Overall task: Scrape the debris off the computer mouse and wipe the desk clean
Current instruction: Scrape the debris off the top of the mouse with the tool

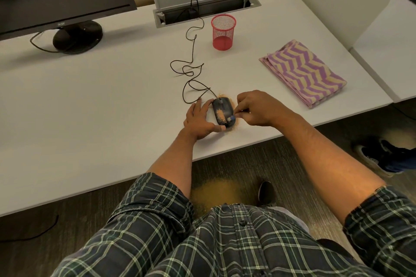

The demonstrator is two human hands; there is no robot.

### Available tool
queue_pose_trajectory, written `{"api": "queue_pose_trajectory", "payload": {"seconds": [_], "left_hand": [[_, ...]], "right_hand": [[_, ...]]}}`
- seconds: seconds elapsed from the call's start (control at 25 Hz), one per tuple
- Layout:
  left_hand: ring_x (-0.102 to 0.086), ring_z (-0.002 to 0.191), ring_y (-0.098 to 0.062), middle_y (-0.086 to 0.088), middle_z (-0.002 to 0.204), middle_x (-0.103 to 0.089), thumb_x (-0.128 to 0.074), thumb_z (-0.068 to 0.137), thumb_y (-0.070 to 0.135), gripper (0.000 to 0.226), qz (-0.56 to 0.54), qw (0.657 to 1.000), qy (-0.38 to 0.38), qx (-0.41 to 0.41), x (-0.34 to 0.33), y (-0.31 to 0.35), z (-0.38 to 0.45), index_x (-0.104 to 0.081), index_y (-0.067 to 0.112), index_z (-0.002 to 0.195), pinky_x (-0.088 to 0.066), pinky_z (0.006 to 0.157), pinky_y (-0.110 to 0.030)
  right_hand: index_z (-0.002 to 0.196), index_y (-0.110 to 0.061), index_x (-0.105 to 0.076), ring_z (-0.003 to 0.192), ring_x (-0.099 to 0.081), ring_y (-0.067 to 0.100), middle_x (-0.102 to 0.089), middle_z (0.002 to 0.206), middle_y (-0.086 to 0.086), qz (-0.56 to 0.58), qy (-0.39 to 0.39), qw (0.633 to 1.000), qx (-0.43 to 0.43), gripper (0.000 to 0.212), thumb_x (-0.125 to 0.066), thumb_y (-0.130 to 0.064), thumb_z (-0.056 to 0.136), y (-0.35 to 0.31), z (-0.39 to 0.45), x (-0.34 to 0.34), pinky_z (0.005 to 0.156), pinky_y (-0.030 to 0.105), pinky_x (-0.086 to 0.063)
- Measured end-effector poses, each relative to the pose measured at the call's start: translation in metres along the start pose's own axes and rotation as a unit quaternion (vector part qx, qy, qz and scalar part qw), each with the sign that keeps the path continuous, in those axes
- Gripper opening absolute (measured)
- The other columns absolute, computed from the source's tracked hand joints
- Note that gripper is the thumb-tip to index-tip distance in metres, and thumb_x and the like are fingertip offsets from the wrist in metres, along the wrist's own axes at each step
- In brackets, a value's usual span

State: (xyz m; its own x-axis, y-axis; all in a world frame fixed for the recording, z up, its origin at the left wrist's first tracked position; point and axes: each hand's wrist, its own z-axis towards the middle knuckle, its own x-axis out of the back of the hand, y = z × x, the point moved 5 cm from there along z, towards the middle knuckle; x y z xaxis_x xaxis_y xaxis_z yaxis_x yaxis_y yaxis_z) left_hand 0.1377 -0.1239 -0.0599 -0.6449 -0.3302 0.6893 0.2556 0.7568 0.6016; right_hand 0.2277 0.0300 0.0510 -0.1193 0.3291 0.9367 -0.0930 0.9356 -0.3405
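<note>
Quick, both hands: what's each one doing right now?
Left hand: open, bracing the mouse from its side.
Right hand: shut on a small scraper at the mouse.

Dark corded mouse (222, 110), lying flat near the front edge of the white desk (112, 108), nose pointing away, cord (191, 67) trailing off in loose loops toward the back. Coated along its left rear with tan sandy debris (221, 117) (more of the same grit ringing it on the desk). Small blue-tipped scraper (231, 117), perhaps a brush, touching the mouse's right rear. Folded cloth (302, 73), purple and cream zigzag, lying flat well to the right, untouched.
</note>
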Motion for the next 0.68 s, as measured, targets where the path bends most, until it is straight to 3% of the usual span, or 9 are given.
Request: {"api": "queue_pose_trajectory", "payload": {"seconds": [0.2,0.36,0.52,0.68], "left_hand": [[0.011,0.153,-0.022,0.007,0.168,0.011,-0.081,0.073,0.054,0.111,0.001,1.0,0.0,-0.001,0.001,0.001,-0.002,-0.009,0.046,0.157,-0.008,0.121,-0.053],[0.012,0.153,-0.022,0.008,0.168,0.011,-0.082,0.071,0.056,0.113,-0.003,1.0,0.002,-0.002,0.001,0.0,-0.001,-0.009,0.047,0.157,-0.008,0.121,-0.053],[0.012,0.153,-0.022,0.008,0.168,0.011,-0.082,0.071,0.056,0.113,0.0,1.0,-0.001,-0.001,0.0,0.001,-0.002,-0.008,0.047,0.157,-0.008,0.121,-0.053],[0.012,0.153,-0.021,0.009,0.168,0.011,-0.081,0.071,0.058,0.113,0.004,1.0,0.0,0.001,0.001,0.001,-0.001,-0.008,0.048,0.157,-0.008,0.121,-0.053]], "right_hand": [[0.092,-0.013,-0.08,0.067,-0.047,0.016,-0.054,0.077,-0.003,-0.011,0.096,0.995,-0.008,0.013,-0.069,-0.02,0.09,0.002,-0.005,0.0,0.056,0.027,-0.032],[0.094,-0.017,-0.081,0.069,-0.046,0.011,-0.047,0.078,-0.013,-0.011,0.033,0.999,0.019,0.013,-0.069,-0.02,0.089,-0.004,-0.008,-0.011,0.058,0.025,-0.033],[0.086,-0.014,-0.08,0.065,-0.046,0.012,-0.05,0.075,-0.01,0.004,0.071,0.997,0.024,0.009,-0.072,-0.019,0.086,-0.005,-0.008,-0.003,0.055,0.025,-0.036],[0.091,-0.016,-0.081,0.069,-0.045,0.01,-0.046,0.077,-0.013,-0.005,0.014,0.998,0.053,0.011,-0.071,-0.017,0.086,-0.008,-0.006,-0.01,0.057,0.018,-0.029]]}}
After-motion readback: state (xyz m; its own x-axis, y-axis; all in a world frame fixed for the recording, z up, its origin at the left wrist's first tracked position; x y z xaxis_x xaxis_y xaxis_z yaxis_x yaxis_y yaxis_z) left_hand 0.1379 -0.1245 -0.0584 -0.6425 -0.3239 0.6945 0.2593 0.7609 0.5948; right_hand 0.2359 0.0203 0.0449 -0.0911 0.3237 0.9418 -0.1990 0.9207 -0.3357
